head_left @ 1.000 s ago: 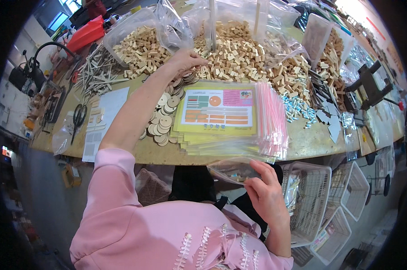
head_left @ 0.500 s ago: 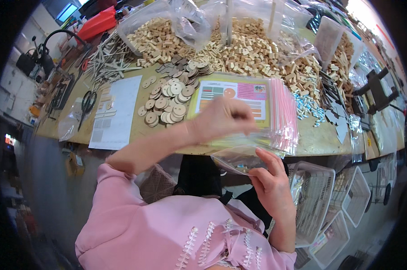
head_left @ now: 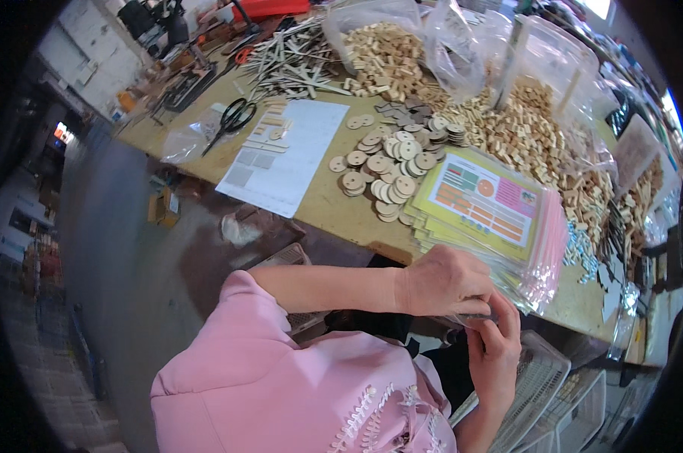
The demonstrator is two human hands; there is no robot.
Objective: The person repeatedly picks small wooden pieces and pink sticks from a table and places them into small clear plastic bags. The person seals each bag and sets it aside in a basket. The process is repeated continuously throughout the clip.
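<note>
My left hand [head_left: 441, 281] and my right hand [head_left: 496, 340] meet just off the table's front edge, fingers closed on a clear plastic bag [head_left: 471, 320]. Most of the bag is hidden behind the hands, and its contents do not show now. Just beyond them lies a fanned stack of clear bags with yellow and pink printed cards [head_left: 486, 198]. Left of the stack is a heap of round wooden discs [head_left: 390, 166] with small holes.
Wooden blocks [head_left: 523, 128] are heaped at the back, with grey-white sticks [head_left: 292, 60] to their left. Black scissors [head_left: 232, 121] lie near a white sheet [head_left: 300, 162] bearing small wooden pieces. Small blue-and-white pieces [head_left: 581, 249] lie far right. White plastic baskets [head_left: 545, 370] stand below the table.
My left hand has come down from over the card stack to the bag in my right hand. The view has turned, so the table appears tilted and shifted rightward.
</note>
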